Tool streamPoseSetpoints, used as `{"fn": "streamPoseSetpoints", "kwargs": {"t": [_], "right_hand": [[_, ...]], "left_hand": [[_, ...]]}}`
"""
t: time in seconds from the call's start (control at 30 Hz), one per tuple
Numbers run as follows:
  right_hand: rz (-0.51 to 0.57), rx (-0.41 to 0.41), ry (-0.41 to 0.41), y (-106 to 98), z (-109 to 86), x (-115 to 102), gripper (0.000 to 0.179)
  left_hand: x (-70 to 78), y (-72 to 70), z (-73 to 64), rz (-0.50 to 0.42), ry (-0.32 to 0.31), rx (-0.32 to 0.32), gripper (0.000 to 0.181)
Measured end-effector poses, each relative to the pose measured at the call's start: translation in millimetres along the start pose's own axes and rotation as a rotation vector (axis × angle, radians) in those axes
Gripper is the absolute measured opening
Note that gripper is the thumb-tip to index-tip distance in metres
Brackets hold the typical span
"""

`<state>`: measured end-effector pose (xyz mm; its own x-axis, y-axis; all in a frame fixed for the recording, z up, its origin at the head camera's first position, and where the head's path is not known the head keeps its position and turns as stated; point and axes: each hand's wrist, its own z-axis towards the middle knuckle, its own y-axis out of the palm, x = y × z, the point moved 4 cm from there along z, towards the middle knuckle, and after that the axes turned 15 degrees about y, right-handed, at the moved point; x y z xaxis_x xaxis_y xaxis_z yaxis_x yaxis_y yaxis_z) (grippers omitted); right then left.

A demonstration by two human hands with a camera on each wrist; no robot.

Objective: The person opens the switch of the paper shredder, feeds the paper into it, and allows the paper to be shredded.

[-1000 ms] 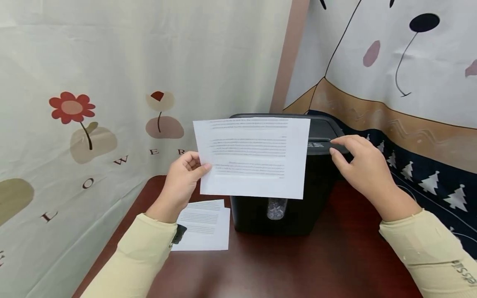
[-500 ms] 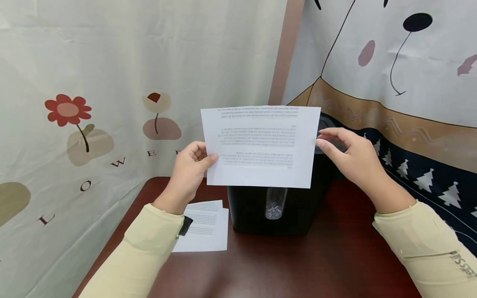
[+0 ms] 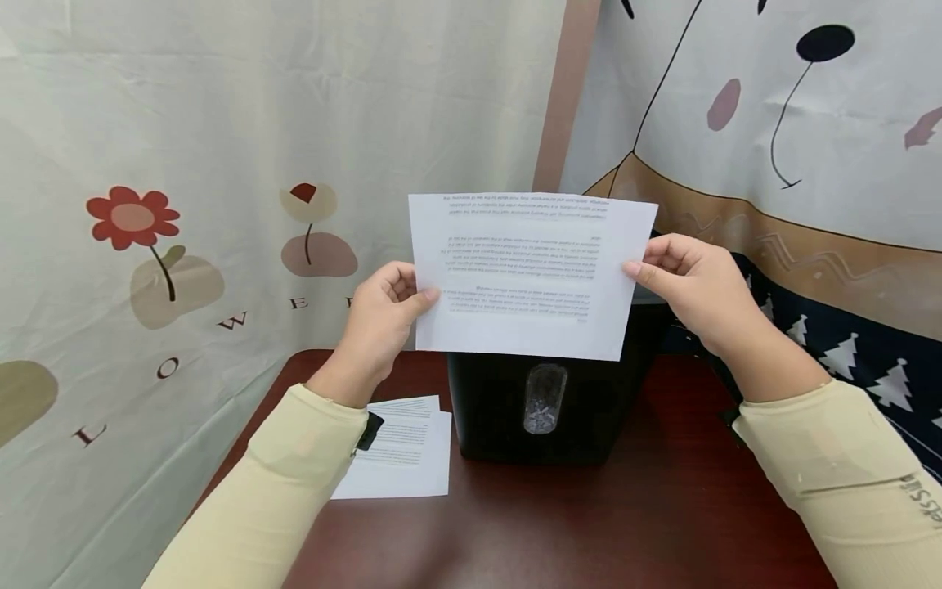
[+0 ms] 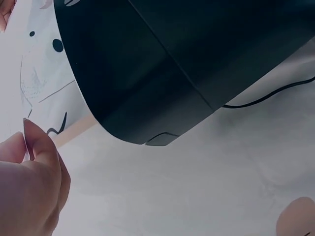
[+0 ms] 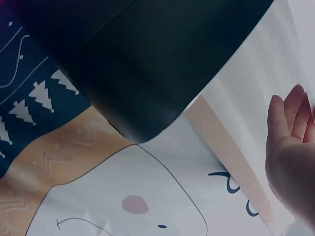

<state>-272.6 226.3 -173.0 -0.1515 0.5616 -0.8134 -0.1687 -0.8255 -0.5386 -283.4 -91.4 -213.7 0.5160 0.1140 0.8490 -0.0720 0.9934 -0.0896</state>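
Observation:
A printed sheet of paper (image 3: 524,274) is held up in front of a black paper shredder (image 3: 493,409), its text upside down. My left hand (image 3: 377,327) pinches the sheet's left edge, thumb on the near face. On the opposite edge, my right hand (image 3: 710,294) pinches it between thumb and fingers. The sheet hides most of the shredder's top. In the left wrist view, the left hand (image 4: 32,182) shows at the lower left, apart from the shredder. The right wrist view has the right hand (image 5: 293,147) at its right edge.
More printed sheets (image 3: 412,458) lie on the dark red table (image 3: 471,532), left of the shredder. Shreds show through the shredder's window (image 3: 545,399). A black cord (image 4: 268,98) runs from behind it. Patterned curtains (image 3: 221,106) stand close behind and to the right.
The sheet has moved up and to the right with my left hand. My right hand has come from beside the shredder's top to grip the sheet's right edge.

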Motion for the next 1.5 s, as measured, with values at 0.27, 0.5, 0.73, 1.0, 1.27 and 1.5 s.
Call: {"fn": "streamPoseSetpoints", "kwargs": {"t": [0.27,0.5,0.73,1.0,1.27,1.5], "right_hand": [[0.063,0.021,0.007,-7,2.9,-9,0.007],[0.084,0.043,-0.039,-12,5.4,-17,0.013],[0.111,0.077,-0.072,-16,9.2,-25,0.005],[0.201,0.120,-0.094,-16,15.9,-31,0.013],[0.245,0.129,-0.123,-16,21.7,-28,0.017],[0.246,0.152,-0.118,-17,27.3,-23,0.018]], "left_hand": [[13.7,-1.8,9.6,0.015,0.028,-0.065,0.016],[25.6,-2.7,17.8,0.013,0.044,-0.099,0.015],[34.4,-2.5,26.7,0.026,0.056,-0.104,0.013],[37.9,1.1,40.9,0.099,0.088,-0.082,0.015],[33.4,8.0,51.5,0.194,0.154,-0.052,0.013],[31.2,12.5,58.7,0.305,0.188,-0.065,0.009]]}}
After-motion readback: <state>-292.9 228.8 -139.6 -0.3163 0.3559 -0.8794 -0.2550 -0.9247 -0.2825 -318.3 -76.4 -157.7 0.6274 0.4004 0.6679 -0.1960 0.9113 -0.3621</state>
